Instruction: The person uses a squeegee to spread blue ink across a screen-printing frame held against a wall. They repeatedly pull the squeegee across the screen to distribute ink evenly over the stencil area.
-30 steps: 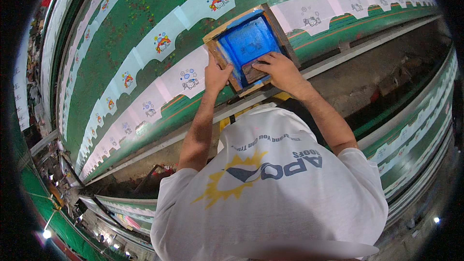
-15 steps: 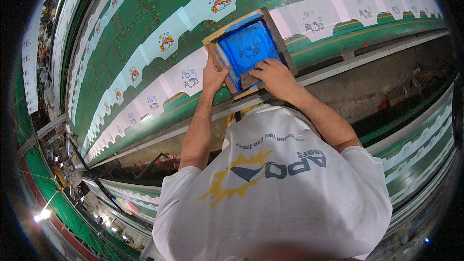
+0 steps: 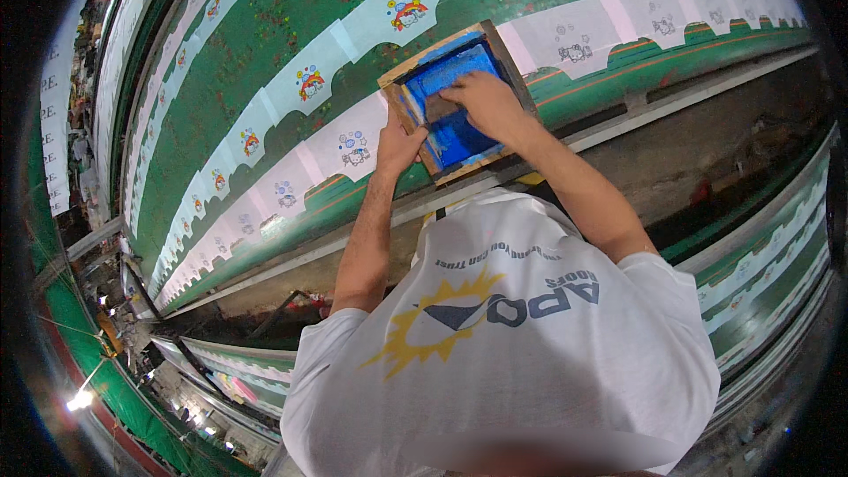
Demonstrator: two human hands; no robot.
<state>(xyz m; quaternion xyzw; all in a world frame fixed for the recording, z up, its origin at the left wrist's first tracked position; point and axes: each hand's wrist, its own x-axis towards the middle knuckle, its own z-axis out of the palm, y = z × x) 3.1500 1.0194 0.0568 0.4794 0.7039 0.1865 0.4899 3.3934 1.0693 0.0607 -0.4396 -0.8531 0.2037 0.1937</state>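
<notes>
A wooden screen-printing frame (image 3: pixel 511 64) with blue ink on its mesh lies tilted across the near row of pale pink fabric pieces (image 3: pixel 331 131). My left hand (image 3: pixel 399 143) is closed on the frame's left side, thumb on top of the wood. Inside the frame, my right hand (image 3: pixel 491 104) grips a brownish squeegee (image 3: pixel 439 109), about midway up the mesh. Fingers and knuckles cover part of the squeegee and the mesh. Blue and dark cartoon prints show on the pink piece left of the frame; the pieces to its right carry dark line prints.
The long green table (image 3: pixel 265 13) also bears a row of light blue pieces (image 3: pixel 380 31) with coloured rainbow prints. A metal rail (image 3: pixel 618 119) runs along its near edge, with a gap below. Another table with pieces (image 3: pixel 768 274) stands at the lower right.
My right hand has pushed the squeegee from the near end of the frame up to the middle of the mesh. The left hand keeps its hold on the frame.
</notes>
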